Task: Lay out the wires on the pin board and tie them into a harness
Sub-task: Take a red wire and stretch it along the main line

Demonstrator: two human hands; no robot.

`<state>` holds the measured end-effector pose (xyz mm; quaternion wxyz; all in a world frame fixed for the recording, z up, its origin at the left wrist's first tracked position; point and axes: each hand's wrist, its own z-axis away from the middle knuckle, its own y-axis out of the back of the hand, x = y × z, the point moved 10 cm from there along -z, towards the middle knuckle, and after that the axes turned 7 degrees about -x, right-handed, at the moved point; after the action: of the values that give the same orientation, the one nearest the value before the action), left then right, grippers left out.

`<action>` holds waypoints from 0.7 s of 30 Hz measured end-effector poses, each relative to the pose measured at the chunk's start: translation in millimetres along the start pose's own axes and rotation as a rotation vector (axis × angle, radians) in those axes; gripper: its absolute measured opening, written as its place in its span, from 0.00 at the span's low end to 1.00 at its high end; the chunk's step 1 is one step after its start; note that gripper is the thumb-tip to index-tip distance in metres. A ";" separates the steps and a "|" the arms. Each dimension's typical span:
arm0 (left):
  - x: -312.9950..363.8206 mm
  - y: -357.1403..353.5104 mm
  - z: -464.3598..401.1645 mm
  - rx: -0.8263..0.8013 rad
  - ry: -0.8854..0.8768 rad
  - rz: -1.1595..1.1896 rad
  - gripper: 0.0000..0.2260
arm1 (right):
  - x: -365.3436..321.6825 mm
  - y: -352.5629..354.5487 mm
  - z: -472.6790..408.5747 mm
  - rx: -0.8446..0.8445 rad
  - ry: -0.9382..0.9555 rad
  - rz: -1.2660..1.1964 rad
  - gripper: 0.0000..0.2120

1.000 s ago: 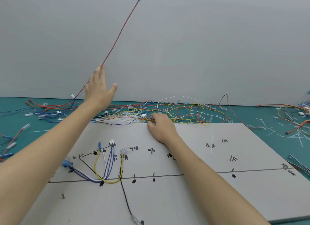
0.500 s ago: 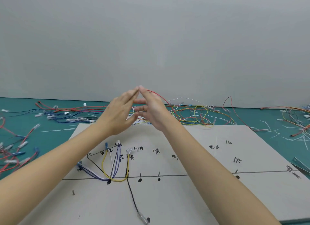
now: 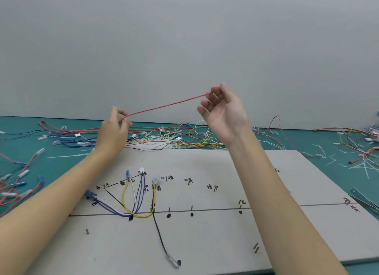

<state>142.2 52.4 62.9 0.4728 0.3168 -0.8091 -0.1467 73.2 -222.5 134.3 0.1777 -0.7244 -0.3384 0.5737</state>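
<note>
A red wire is stretched taut in the air above the far edge of the grey pin board. My left hand pinches its lower left end. My right hand, palm toward me with fingers curled, holds the upper right end. On the board's left part, yellow, white, purple and black wires are laid around pins and drawn lines. A black wire runs down toward the board's near edge and ends in a clear terminal.
A tangle of loose coloured wires lies on the green table behind the board. More wires lie at the far left and far right, with white cable ties on the right. Pins stick up from the board.
One second ago my left hand swung the red wire high while my right rested on the board edge. The hands then met, and now they have drawn apart, pulling the wire straight.
</note>
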 end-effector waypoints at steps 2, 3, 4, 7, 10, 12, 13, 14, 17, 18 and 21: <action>2.7 2.6 -0.6 -0.014 -0.006 0.045 0.04 | -7.9 3.0 5.4 -0.003 0.000 0.022 0.19; 8.3 4.9 -1.4 -0.021 -0.023 0.058 0.06 | -9.9 3.9 8.0 -0.009 -0.003 0.010 0.19; 16.5 10.7 -2.5 -0.016 -0.045 0.058 0.11 | -11.3 4.6 10.5 -0.017 -0.009 -0.022 0.19; 45.5 42.8 -7.4 0.057 -0.076 0.099 0.23 | -14.7 6.5 17.1 -0.059 -0.036 -0.046 0.17; 83.5 65.3 -2.1 0.066 -0.154 0.176 0.26 | -9.4 13.5 25.9 -0.105 -0.108 0.168 0.14; 115.7 60.0 11.7 -0.038 -0.205 0.194 0.24 | -2.0 22.6 31.4 -0.108 -0.167 0.324 0.13; 132.2 53.9 21.6 -0.107 -0.229 0.211 0.20 | 1.0 27.0 33.8 -0.101 -0.188 0.384 0.13; 147.1 46.1 31.8 -0.189 -0.247 0.245 0.16 | 3.3 30.6 36.1 -0.093 -0.202 0.425 0.13; 175.4 17.2 63.1 -0.486 -0.207 0.535 0.04 | 7.6 36.5 42.4 -0.076 -0.220 0.491 0.13; 177.9 8.5 71.6 -0.559 -0.151 0.666 0.05 | 7.0 37.4 44.3 -0.075 -0.216 0.525 0.13; 167.3 -17.3 88.9 -0.638 0.092 0.912 0.13 | 3.2 38.9 52.0 -0.084 -0.223 0.612 0.12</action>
<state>13.5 -75.2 120.7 0.5955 -0.2178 -0.7584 -0.1509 35.2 -254.7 92.4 -0.0713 -0.7318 -0.1459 0.6619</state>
